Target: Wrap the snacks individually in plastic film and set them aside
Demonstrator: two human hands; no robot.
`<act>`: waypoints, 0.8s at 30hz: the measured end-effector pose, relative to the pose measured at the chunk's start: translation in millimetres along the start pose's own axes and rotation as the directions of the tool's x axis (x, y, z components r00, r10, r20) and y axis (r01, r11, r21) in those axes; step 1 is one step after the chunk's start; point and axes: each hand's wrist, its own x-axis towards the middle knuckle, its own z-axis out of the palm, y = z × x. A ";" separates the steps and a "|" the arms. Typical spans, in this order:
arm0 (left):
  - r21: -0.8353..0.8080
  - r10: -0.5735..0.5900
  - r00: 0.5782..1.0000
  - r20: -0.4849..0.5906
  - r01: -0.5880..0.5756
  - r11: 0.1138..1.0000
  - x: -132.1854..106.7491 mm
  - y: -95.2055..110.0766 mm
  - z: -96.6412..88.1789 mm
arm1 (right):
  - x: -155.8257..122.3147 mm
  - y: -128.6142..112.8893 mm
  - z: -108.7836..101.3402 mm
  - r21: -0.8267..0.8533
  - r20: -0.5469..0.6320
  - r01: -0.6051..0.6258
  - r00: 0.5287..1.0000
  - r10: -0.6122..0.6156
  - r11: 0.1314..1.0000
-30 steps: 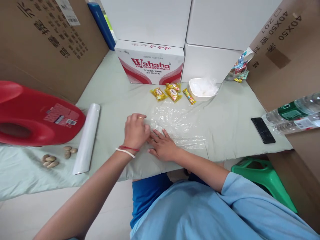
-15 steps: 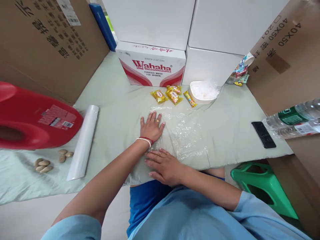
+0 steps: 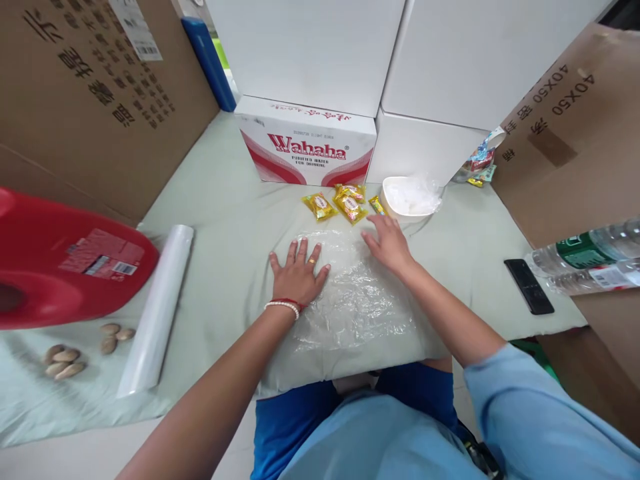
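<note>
A crinkled sheet of clear plastic wrap [image 3: 357, 297] lies flat on the pale green cloth [image 3: 225, 220] in front of me. My left hand [image 3: 299, 272] rests flat on the sheet's left edge, fingers spread, holding nothing. My right hand [image 3: 387, 241] is stretched out over the sheet's far right corner, fingers extended, its fingertips close to a small yellow snack packet [image 3: 375, 204]. Two more yellow packets [image 3: 335, 203] lie just beyond the sheet. A white bowl lined with plastic [image 3: 410, 197] stands right of them.
A roll of plastic wrap [image 3: 156, 308] lies at the left, beside a red jug [image 3: 60, 270] and several nuts [image 3: 83, 343]. A Wahaha box [image 3: 307, 141] and white boxes stand behind. A black phone [image 3: 529, 286] and water bottles [image 3: 590, 257] are at the right.
My right hand left the sheet's near edge and reached forward to its far right corner by the packets. My left hand went from a closed pinch to flat and stayed on the left edge.
</note>
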 end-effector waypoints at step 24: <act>0.027 -0.052 0.999 0.004 0.052 0.998 -0.9 4.9 3.4 | -13.6 -35.2 -27.9 0.030 0.343 -0.288 0.903 0.260 0.957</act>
